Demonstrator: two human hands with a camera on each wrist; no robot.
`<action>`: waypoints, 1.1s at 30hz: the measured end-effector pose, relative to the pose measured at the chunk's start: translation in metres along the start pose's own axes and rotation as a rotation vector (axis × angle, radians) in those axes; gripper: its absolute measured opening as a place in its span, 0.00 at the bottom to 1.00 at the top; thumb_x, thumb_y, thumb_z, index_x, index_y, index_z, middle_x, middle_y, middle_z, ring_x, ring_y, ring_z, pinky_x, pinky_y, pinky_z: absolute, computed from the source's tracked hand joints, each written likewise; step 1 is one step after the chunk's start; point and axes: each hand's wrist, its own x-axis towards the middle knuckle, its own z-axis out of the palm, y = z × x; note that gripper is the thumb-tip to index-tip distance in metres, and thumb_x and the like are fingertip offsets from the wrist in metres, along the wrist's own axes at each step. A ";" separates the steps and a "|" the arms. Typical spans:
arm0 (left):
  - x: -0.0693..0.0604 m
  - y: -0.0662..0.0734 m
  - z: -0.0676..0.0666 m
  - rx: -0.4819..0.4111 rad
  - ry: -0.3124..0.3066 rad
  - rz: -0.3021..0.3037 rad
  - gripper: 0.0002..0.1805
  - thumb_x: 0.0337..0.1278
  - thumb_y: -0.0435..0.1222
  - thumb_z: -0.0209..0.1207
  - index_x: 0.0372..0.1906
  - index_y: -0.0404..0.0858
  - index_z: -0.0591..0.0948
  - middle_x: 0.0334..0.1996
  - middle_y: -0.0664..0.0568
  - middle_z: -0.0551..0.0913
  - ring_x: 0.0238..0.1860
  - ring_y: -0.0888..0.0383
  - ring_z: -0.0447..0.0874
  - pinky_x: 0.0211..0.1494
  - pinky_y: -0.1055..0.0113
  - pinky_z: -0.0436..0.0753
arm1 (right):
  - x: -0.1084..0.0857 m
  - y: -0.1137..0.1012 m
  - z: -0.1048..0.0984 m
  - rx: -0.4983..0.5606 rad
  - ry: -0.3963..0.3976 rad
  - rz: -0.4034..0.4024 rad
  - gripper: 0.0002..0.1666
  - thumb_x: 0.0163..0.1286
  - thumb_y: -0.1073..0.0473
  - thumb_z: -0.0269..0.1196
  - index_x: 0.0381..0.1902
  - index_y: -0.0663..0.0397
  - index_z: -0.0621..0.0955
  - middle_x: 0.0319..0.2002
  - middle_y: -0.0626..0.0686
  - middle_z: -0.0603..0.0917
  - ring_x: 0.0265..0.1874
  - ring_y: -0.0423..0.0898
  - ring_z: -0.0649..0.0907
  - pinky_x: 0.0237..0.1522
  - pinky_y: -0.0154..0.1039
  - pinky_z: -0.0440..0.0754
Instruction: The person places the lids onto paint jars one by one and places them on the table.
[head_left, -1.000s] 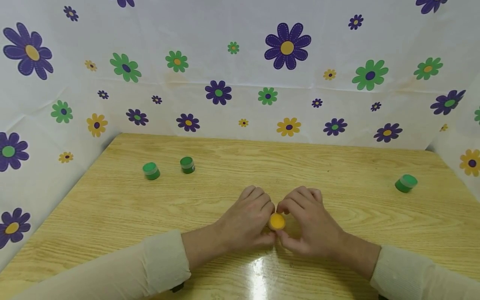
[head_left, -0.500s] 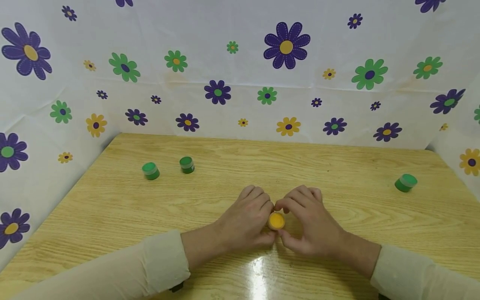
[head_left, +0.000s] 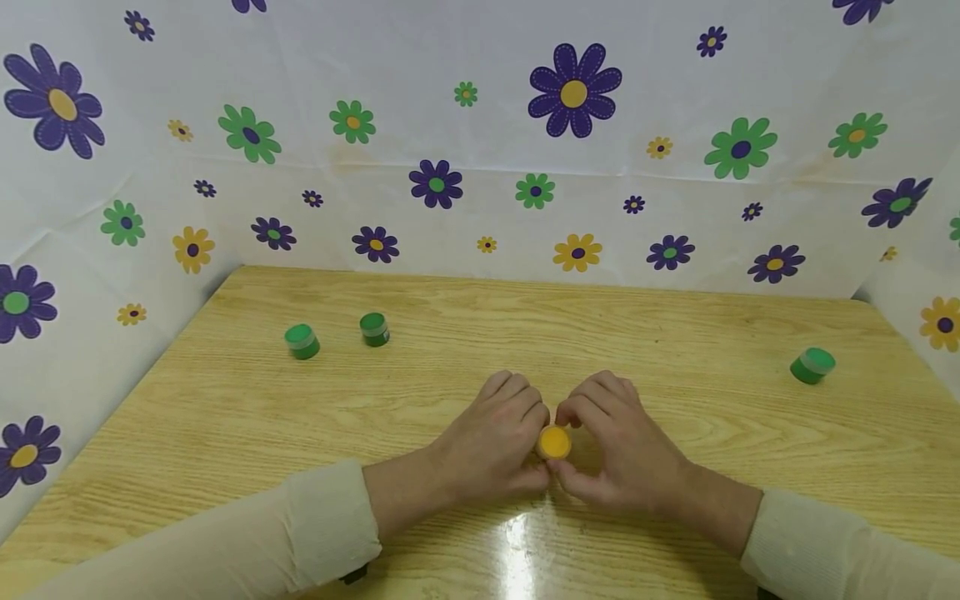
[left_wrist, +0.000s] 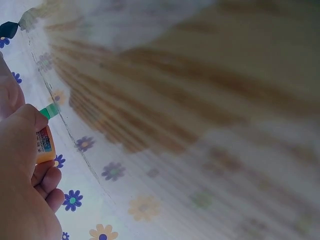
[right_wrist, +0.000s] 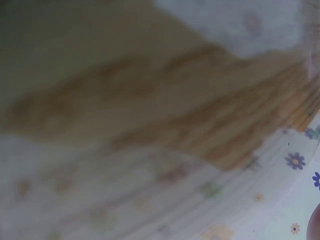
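A small round jar with a yellow-orange top (head_left: 555, 442) stands between both hands near the middle of the table. My left hand (head_left: 495, 437) grips its left side with curled fingers. From the right, my right hand (head_left: 618, 446) pinches the jar with thumb and forefinger. The left wrist view shows the jar's orange side and printed label (left_wrist: 45, 142) beside the left thumb. Just a sliver of the right hand (right_wrist: 315, 225) enters the right wrist view, and the jar is out of sight there.
Two green jars (head_left: 302, 342) (head_left: 374, 330) stand at the back left of the wooden table (head_left: 465, 333). Another green jar (head_left: 812, 366) stands at the right. A flower-printed white cloth (head_left: 480, 142) hangs behind the table and along its sides.
The right thumb and forefinger shift slightly around the yellow jar's edge. The left hand and the green jars stay in place.
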 end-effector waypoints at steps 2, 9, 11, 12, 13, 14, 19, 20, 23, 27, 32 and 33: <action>0.000 0.000 -0.001 0.003 -0.001 0.004 0.18 0.41 0.51 0.66 0.31 0.42 0.78 0.31 0.56 0.78 0.39 0.58 0.71 0.53 0.64 0.68 | 0.000 0.000 0.000 -0.009 0.005 0.005 0.20 0.58 0.40 0.67 0.36 0.46 0.76 0.35 0.42 0.75 0.42 0.42 0.70 0.47 0.42 0.66; 0.000 0.000 -0.001 -0.001 0.008 0.007 0.20 0.42 0.52 0.66 0.33 0.42 0.79 0.32 0.56 0.78 0.38 0.58 0.72 0.51 0.65 0.68 | 0.000 0.000 -0.001 0.029 -0.001 0.002 0.22 0.56 0.42 0.69 0.41 0.47 0.79 0.38 0.43 0.77 0.43 0.42 0.70 0.47 0.43 0.66; 0.000 0.000 -0.001 0.000 0.014 0.004 0.19 0.42 0.52 0.66 0.33 0.42 0.79 0.31 0.56 0.78 0.38 0.58 0.72 0.51 0.65 0.68 | 0.000 0.000 -0.001 0.038 -0.005 -0.012 0.21 0.52 0.47 0.69 0.43 0.47 0.80 0.39 0.43 0.77 0.44 0.42 0.70 0.47 0.43 0.65; 0.000 0.000 -0.001 0.002 0.017 0.003 0.19 0.42 0.51 0.66 0.33 0.42 0.79 0.31 0.56 0.78 0.38 0.58 0.72 0.51 0.65 0.68 | 0.000 0.000 -0.001 0.036 -0.005 -0.020 0.21 0.51 0.49 0.69 0.43 0.47 0.80 0.39 0.43 0.77 0.44 0.42 0.70 0.47 0.43 0.65; 0.000 0.000 0.000 0.004 0.020 0.004 0.18 0.42 0.51 0.66 0.33 0.42 0.79 0.31 0.56 0.78 0.38 0.58 0.72 0.51 0.65 0.68 | 0.000 0.000 -0.001 0.031 -0.001 -0.028 0.21 0.49 0.50 0.68 0.42 0.47 0.80 0.39 0.43 0.77 0.44 0.42 0.70 0.47 0.43 0.65; 0.000 0.000 -0.001 0.005 0.022 0.005 0.18 0.42 0.50 0.65 0.32 0.42 0.79 0.31 0.56 0.78 0.38 0.57 0.72 0.51 0.64 0.69 | 0.001 0.000 -0.001 0.025 0.003 -0.033 0.21 0.49 0.50 0.68 0.42 0.47 0.80 0.38 0.43 0.77 0.44 0.42 0.70 0.47 0.43 0.66; 0.000 0.000 -0.001 0.009 0.003 0.011 0.17 0.43 0.51 0.65 0.31 0.42 0.78 0.31 0.56 0.79 0.39 0.57 0.72 0.53 0.64 0.69 | 0.000 0.000 0.001 -0.003 0.019 -0.026 0.19 0.51 0.46 0.68 0.38 0.47 0.78 0.35 0.44 0.76 0.42 0.42 0.71 0.46 0.43 0.65; 0.000 0.000 -0.001 0.011 -0.002 0.013 0.18 0.43 0.51 0.65 0.30 0.42 0.78 0.31 0.56 0.79 0.39 0.57 0.72 0.52 0.64 0.68 | 0.000 0.000 0.001 -0.005 0.020 -0.020 0.19 0.52 0.45 0.68 0.37 0.47 0.77 0.35 0.43 0.76 0.42 0.42 0.71 0.47 0.43 0.66; 0.000 0.000 -0.001 0.017 -0.003 0.013 0.18 0.43 0.51 0.65 0.31 0.41 0.78 0.31 0.56 0.79 0.39 0.57 0.72 0.53 0.64 0.68 | 0.000 0.000 0.000 0.001 0.016 -0.003 0.20 0.54 0.44 0.68 0.38 0.46 0.77 0.36 0.43 0.77 0.43 0.42 0.71 0.48 0.44 0.65; 0.000 0.000 0.000 0.015 0.017 0.013 0.18 0.43 0.50 0.65 0.32 0.41 0.79 0.32 0.56 0.79 0.39 0.57 0.72 0.52 0.64 0.69 | 0.000 0.000 -0.001 0.016 0.004 0.000 0.21 0.52 0.46 0.69 0.42 0.47 0.79 0.39 0.43 0.78 0.44 0.42 0.71 0.48 0.44 0.65; 0.000 0.000 -0.001 0.005 0.015 0.009 0.17 0.43 0.50 0.65 0.32 0.41 0.79 0.32 0.56 0.79 0.39 0.57 0.72 0.51 0.64 0.69 | 0.000 0.001 -0.001 0.008 0.004 -0.024 0.20 0.50 0.49 0.68 0.41 0.46 0.80 0.39 0.42 0.77 0.44 0.43 0.71 0.47 0.43 0.64; 0.000 0.000 -0.001 0.003 0.008 0.008 0.17 0.43 0.50 0.64 0.32 0.41 0.79 0.32 0.56 0.79 0.39 0.57 0.72 0.52 0.64 0.69 | 0.000 0.000 -0.001 0.004 0.006 -0.028 0.20 0.50 0.48 0.69 0.41 0.46 0.80 0.38 0.42 0.77 0.44 0.43 0.71 0.47 0.43 0.63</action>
